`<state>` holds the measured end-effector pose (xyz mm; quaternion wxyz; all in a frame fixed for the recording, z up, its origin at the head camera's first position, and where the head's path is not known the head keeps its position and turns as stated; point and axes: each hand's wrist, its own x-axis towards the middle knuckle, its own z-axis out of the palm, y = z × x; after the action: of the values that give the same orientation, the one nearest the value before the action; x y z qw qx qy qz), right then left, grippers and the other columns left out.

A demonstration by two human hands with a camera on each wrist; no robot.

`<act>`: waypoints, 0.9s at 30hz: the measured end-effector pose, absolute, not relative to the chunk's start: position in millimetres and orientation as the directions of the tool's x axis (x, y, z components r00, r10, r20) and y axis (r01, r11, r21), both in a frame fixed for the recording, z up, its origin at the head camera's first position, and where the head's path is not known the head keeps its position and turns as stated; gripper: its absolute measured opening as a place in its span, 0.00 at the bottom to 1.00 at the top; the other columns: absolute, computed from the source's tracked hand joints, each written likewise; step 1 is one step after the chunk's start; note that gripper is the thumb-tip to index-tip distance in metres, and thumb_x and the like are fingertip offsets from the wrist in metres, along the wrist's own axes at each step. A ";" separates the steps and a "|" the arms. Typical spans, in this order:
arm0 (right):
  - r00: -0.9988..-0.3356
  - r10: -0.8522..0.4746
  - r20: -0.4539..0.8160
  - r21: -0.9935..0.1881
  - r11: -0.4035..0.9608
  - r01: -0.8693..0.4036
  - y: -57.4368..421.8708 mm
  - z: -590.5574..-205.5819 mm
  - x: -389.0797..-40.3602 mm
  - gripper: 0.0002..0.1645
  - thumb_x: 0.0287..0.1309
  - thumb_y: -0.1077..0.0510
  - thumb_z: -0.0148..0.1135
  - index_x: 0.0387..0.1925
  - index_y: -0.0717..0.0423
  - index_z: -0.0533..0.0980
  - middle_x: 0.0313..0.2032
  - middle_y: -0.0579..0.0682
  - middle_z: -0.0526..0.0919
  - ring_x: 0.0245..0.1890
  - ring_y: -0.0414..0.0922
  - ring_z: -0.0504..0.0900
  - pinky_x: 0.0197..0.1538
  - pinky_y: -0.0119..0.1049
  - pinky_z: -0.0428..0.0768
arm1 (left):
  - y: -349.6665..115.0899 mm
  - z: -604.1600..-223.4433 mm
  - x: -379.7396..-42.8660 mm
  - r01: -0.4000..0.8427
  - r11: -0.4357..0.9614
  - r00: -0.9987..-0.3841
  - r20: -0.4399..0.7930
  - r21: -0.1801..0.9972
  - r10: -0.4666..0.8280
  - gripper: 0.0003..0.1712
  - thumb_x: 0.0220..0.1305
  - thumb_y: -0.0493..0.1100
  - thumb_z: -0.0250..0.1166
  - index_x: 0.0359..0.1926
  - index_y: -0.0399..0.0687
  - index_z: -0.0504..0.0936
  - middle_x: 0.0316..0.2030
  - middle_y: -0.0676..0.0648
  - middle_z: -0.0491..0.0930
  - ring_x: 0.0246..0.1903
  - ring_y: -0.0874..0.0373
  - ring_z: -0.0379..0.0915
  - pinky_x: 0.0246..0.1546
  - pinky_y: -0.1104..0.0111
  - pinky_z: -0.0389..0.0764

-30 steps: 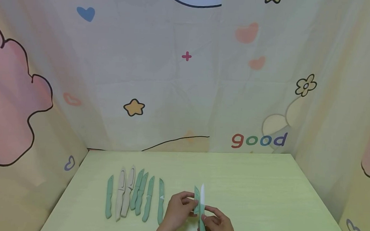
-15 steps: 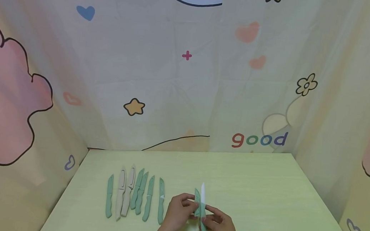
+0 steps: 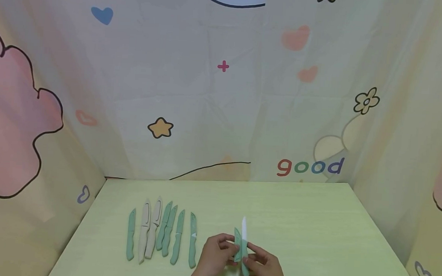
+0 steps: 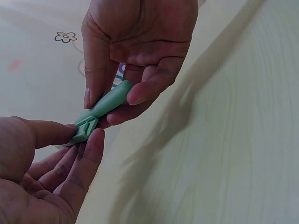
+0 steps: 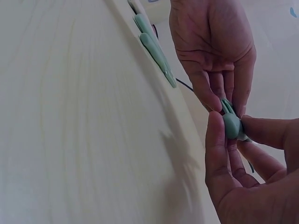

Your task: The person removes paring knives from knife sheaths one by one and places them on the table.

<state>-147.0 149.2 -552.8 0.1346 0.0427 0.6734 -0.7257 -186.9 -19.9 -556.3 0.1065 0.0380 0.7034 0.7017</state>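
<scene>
My left hand (image 3: 216,253) pinches a green knife sheath (image 3: 237,244) between thumb and fingers. Beside it, my right hand (image 3: 266,267) grips the green handle of a knife (image 3: 245,266), its pale blade (image 3: 244,229) bare and pointing away from me. Sheath and knife stand side by side above the table. In the left wrist view, the sheath's open end (image 4: 85,128) lies against the knife's handle (image 4: 112,99). The right wrist view shows the butt of the handle (image 5: 231,126) between the right fingers, with the sheath (image 5: 227,106) behind it.
Left of the hands several sheathed knives lie in a row on the pale table (image 3: 314,230). A green knife (image 3: 192,243) is closest to the left hand; two beige knives (image 3: 144,231) lie farther left. A printed curtain (image 3: 207,111) encloses the back and sides.
Both hands have shifted slightly to the right, still holding sheath and knife. The sheath has come a little lower along the blade. The row of knives stays put.
</scene>
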 end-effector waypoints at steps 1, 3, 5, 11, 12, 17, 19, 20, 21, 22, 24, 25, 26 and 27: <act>-0.961 -0.135 -0.242 -0.966 -0.057 0.252 149.5 -552.7 -147.4 0.36 0.60 0.59 0.64 0.67 0.65 0.63 0.42 0.57 0.80 0.40 0.52 0.81 0.35 0.44 0.87 | -19.3 -556.8 -186.5 -0.095 0.013 -0.974 -0.096 0.995 0.203 0.14 0.59 0.35 0.67 0.46 0.36 0.81 0.31 0.44 0.84 0.27 0.52 0.81 0.26 0.63 0.87; -0.962 -0.129 -0.239 -0.967 -0.058 0.248 150.0 -552.2 -148.2 0.36 0.61 0.59 0.64 0.67 0.65 0.63 0.43 0.58 0.80 0.41 0.52 0.82 0.35 0.44 0.87 | -18.3 -557.4 -185.5 -0.097 0.016 -0.974 -0.098 0.995 0.203 0.14 0.59 0.35 0.67 0.46 0.36 0.81 0.32 0.44 0.83 0.27 0.53 0.80 0.26 0.63 0.87; -0.964 -0.126 -0.236 -0.968 -0.061 0.245 150.6 -551.8 -149.1 0.36 0.61 0.59 0.64 0.67 0.65 0.63 0.43 0.58 0.80 0.40 0.53 0.82 0.36 0.44 0.87 | -17.5 -557.8 -184.8 -0.099 0.010 -0.974 -0.099 0.995 0.203 0.14 0.59 0.35 0.67 0.46 0.35 0.81 0.33 0.44 0.82 0.27 0.53 0.80 0.26 0.63 0.87; -0.967 -0.129 -0.222 -0.970 -0.069 0.232 152.7 -552.4 -153.1 0.35 0.62 0.60 0.63 0.68 0.65 0.62 0.42 0.57 0.82 0.40 0.54 0.82 0.37 0.46 0.87 | -17.0 -557.5 -184.2 -0.105 -0.007 -0.971 -0.101 0.994 0.217 0.15 0.59 0.34 0.67 0.47 0.33 0.80 0.32 0.43 0.81 0.27 0.53 0.80 0.26 0.64 0.87; -0.967 -0.130 -0.219 -0.971 -0.068 0.229 153.1 -552.8 -153.9 0.35 0.62 0.60 0.62 0.68 0.65 0.62 0.42 0.57 0.83 0.40 0.54 0.82 0.37 0.46 0.87 | -16.9 -557.6 -184.3 -0.107 -0.006 -0.970 -0.103 0.994 0.219 0.15 0.59 0.34 0.67 0.47 0.34 0.80 0.32 0.44 0.81 0.27 0.54 0.80 0.26 0.64 0.87; -0.969 -0.143 -0.203 -0.975 -0.067 0.214 154.9 -555.8 -157.8 0.36 0.63 0.61 0.61 0.68 0.67 0.60 0.43 0.60 0.84 0.38 0.55 0.83 0.36 0.48 0.87 | -16.1 -560.7 -184.1 -0.103 0.003 -0.971 -0.101 0.995 0.216 0.15 0.59 0.35 0.67 0.47 0.35 0.81 0.32 0.45 0.81 0.27 0.54 0.80 0.26 0.63 0.87; -0.969 -0.148 -0.199 -0.975 -0.066 0.210 155.3 -555.7 -158.8 0.36 0.64 0.61 0.61 0.68 0.68 0.59 0.43 0.61 0.84 0.38 0.56 0.83 0.36 0.48 0.87 | -15.8 -560.0 -183.6 -0.104 0.001 -0.972 -0.102 0.995 0.211 0.15 0.59 0.35 0.67 0.47 0.35 0.81 0.33 0.45 0.80 0.27 0.53 0.80 0.26 0.63 0.87; -0.968 -0.150 -0.199 -0.975 -0.065 0.211 155.5 -555.4 -159.1 0.36 0.64 0.61 0.61 0.68 0.68 0.58 0.43 0.61 0.83 0.38 0.56 0.83 0.36 0.48 0.87 | -15.7 -558.8 -183.0 -0.107 -0.003 -0.972 -0.104 0.994 0.209 0.15 0.59 0.35 0.67 0.47 0.34 0.81 0.33 0.45 0.80 0.28 0.52 0.80 0.26 0.62 0.88; -0.968 -0.153 -0.200 -0.975 -0.064 0.212 155.8 -555.2 -159.2 0.37 0.63 0.62 0.61 0.68 0.68 0.58 0.43 0.62 0.83 0.38 0.57 0.83 0.36 0.49 0.87 | -15.6 -556.8 -182.2 -0.109 -0.005 -0.972 -0.105 0.994 0.208 0.15 0.59 0.34 0.67 0.47 0.33 0.81 0.33 0.44 0.80 0.28 0.51 0.80 0.27 0.62 0.88; -0.967 -0.155 -0.202 -0.975 -0.063 0.213 155.9 -554.9 -159.3 0.37 0.62 0.62 0.62 0.68 0.68 0.59 0.43 0.62 0.83 0.38 0.56 0.83 0.36 0.48 0.87 | -15.5 -553.7 -180.9 -0.110 -0.008 -0.973 -0.105 0.994 0.207 0.15 0.59 0.33 0.67 0.47 0.32 0.81 0.33 0.44 0.80 0.28 0.50 0.80 0.27 0.61 0.88; -0.967 -0.152 -0.206 -0.974 -0.059 0.217 155.7 -553.6 -159.3 0.38 0.60 0.63 0.64 0.68 0.68 0.60 0.43 0.62 0.84 0.37 0.56 0.83 0.36 0.47 0.87 | -15.4 -547.2 -178.3 -0.112 -0.016 -0.973 -0.106 0.994 0.206 0.14 0.58 0.32 0.66 0.46 0.31 0.80 0.33 0.42 0.79 0.29 0.49 0.80 0.27 0.60 0.88; -0.966 -0.151 -0.208 -0.974 -0.057 0.218 155.8 -553.1 -159.1 0.39 0.58 0.63 0.65 0.68 0.67 0.60 0.42 0.62 0.84 0.37 0.56 0.83 0.35 0.46 0.87 | -15.3 -545.3 -177.7 -0.113 -0.019 -0.973 -0.107 0.993 0.206 0.14 0.58 0.31 0.66 0.46 0.30 0.80 0.32 0.42 0.79 0.29 0.48 0.80 0.28 0.60 0.88; -0.966 -0.150 -0.209 -0.974 -0.054 0.219 155.8 -552.6 -158.9 0.39 0.57 0.64 0.66 0.68 0.67 0.61 0.42 0.62 0.84 0.37 0.55 0.83 0.35 0.46 0.87 | -15.0 -544.5 -177.5 -0.115 -0.021 -0.973 -0.108 0.993 0.205 0.14 0.58 0.30 0.66 0.46 0.29 0.80 0.32 0.41 0.79 0.29 0.48 0.80 0.28 0.59 0.88; -0.967 -0.146 -0.209 -0.975 -0.050 0.219 155.8 -552.0 -158.8 0.40 0.55 0.64 0.67 0.67 0.66 0.62 0.42 0.62 0.84 0.36 0.55 0.82 0.35 0.45 0.87 | -14.7 -544.4 -177.5 -0.116 -0.024 -0.973 -0.109 0.993 0.204 0.14 0.58 0.30 0.66 0.46 0.29 0.80 0.32 0.41 0.79 0.29 0.48 0.80 0.28 0.59 0.88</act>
<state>-158.8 155.8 -552.0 0.1260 0.0267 0.6775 -0.7241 -177.5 -14.7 -544.4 0.1119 0.0316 0.6894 0.7149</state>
